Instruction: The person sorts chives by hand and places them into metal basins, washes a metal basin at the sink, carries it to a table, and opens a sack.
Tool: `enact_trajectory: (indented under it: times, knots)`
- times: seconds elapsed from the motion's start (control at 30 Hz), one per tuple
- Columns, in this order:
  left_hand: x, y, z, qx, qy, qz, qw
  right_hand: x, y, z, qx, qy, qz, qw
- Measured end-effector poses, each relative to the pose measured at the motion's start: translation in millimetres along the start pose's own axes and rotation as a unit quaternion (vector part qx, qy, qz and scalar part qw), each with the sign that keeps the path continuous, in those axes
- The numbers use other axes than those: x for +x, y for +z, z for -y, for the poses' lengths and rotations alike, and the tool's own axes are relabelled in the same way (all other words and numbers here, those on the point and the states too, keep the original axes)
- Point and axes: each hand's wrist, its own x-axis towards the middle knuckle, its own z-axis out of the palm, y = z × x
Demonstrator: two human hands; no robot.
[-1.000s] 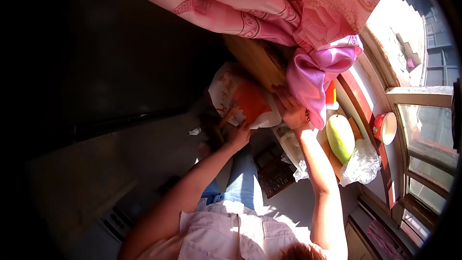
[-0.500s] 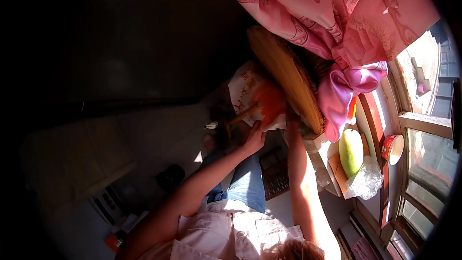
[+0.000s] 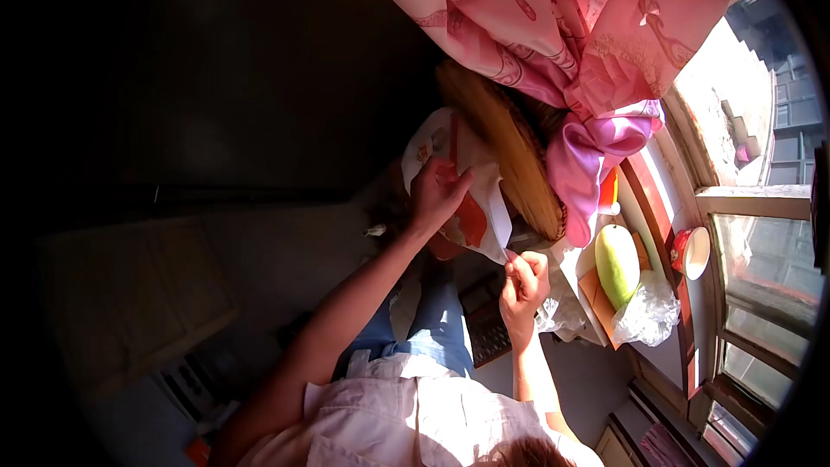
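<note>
A white bag (image 3: 485, 175) with red print hangs in front of me, its edge drawn out to a corner at the lower right. My right hand (image 3: 525, 290) pinches that corner between thumb and fingers. My left hand (image 3: 439, 196) is at the bag's upper left side, its fingers curled on the bag material; the exact grip is partly hidden. Just beyond the bag leans a long brown ribbed object (image 3: 506, 151) with a woven-looking edge, close to both hands.
A pink curtain (image 3: 519, 9), knotted at its lower end, hangs above. On the right sill are a pale green oblong fruit or gourd (image 3: 617, 266), a crumpled clear plastic bag (image 3: 647, 311) and a red paper cup (image 3: 690, 253), next to the window (image 3: 761, 264). Deep shadow covers the left.
My right hand has come out from beside the brown object toward me, pulling the bag's corner. My left hand has moved up and left across the bag. The bag is spread wider.
</note>
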Motion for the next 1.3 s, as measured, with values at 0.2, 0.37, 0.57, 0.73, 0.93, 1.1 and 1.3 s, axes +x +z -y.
enact_trajectory:
  times: [0.2,0.37,0.57,0.73,0.93,1.1,1.3]
  knots:
    - [0.3,7.3,-19.4,0.085,-0.03,0.104,0.99,-31.2,-18.8,16.8,-0.068,-0.07,0.151,0.984]
    - [-2.1,-1.6,-39.6,-0.135,-0.189,0.075,0.97,-11.3,-23.9,23.7,-0.081,-0.143,0.279,0.946]
    - [10.8,-18.1,-20.9,0.02,-0.055,0.189,0.98,9.2,-15.5,15.9,0.098,0.003,0.347,0.933]
    - [-6.1,-33.8,-43.5,-0.057,-0.236,0.199,0.949,53.9,31.8,-22.9,0.2,0.298,0.23,0.905]
    - [-16.7,-43.7,-53.1,-0.131,-0.299,0.155,0.932,63.8,39.7,4.6,0.11,0.123,0.253,0.953]
    - [-6.0,-49.0,-55.1,-0.057,-0.271,0.286,0.917,67.3,28.9,11.0,0.071,0.16,0.278,0.944]
    - [-21.5,-68.9,-47.7,-0.209,-0.238,0.094,0.944,101.1,-17.7,-22.9,0.044,0.159,0.067,0.984]
